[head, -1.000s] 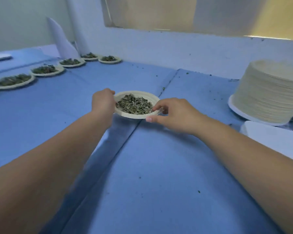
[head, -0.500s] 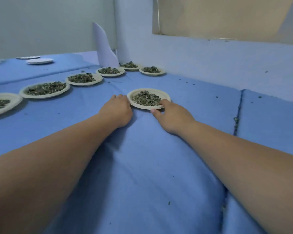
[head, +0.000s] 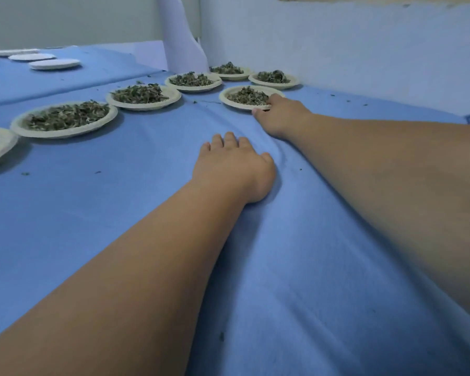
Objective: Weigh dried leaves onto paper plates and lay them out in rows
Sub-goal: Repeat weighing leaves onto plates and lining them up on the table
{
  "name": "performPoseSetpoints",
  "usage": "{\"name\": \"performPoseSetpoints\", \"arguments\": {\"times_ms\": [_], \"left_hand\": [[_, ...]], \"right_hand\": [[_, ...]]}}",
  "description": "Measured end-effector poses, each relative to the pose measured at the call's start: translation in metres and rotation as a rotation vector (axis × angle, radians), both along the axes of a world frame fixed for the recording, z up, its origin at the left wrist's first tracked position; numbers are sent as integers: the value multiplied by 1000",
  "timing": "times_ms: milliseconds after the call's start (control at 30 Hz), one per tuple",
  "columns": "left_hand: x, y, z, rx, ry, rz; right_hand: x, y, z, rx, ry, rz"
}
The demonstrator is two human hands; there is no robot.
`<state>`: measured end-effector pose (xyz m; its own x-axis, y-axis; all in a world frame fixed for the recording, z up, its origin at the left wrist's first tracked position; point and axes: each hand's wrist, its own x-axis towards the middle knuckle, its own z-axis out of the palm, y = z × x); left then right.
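**Leaf plate at far end of counter, right grip on its rim**

Right grip (head: pixel 278 112), a bare hand at full arm's reach, grasps the held plate (head: pixel 228 100) by its near-right rim. Thumb tip is against the near edge and index tip is on top of the rim. Other fingers are hidden behind the back of the hand. The plate sits flat on the counter (head: pixel 98 218) w/ a low heap of dried leaves (head: pixel 246 95) in the middle.

It lies just in front of the corner plate (head: pixel 274 86), also filled, which sits near the wall (head: pixel 364 55). The two are close but apart. To the left, w/ a strip of bare cloth btwn, runs a row of filled plates (head: pixel 143 106). Five are in view, from the far corner toward the left edge, and the nearest is cut off by that edge.

Left grip (head: pixel 232 165) is released: palm down on the blue cloth (head: pixel 310 267), fingers forward and relaxed, holding nothing. It rests nearer the body than the held plate and doesn't touch it. The cloth puckers into folds btwn the two hands.

Bkgd: three empty white plates (head: pixel 55 64) lie far left on a separate stretch of cloth. A white sheet (head: pixel 182 42) stands upright in the corner. Loose leaf crumbs (head: pixel 25 174) dot the cloth here and there. The wall at right is draped in blue too.
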<state>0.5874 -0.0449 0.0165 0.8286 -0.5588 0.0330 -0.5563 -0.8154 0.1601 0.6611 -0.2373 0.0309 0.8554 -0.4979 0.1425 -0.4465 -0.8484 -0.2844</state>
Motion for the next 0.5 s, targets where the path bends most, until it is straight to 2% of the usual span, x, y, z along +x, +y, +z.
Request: {"name": "performPoseSetpoints", "arguments": {"times_ms": [400,500], "left_hand": [[-4,-7,0,-48,-10,-60],[-4,-5,1,-64,-1,-87]], "right_hand": [[30,8,5,8,-80,-83],[24,10,4,-126,-193,-50]]}}
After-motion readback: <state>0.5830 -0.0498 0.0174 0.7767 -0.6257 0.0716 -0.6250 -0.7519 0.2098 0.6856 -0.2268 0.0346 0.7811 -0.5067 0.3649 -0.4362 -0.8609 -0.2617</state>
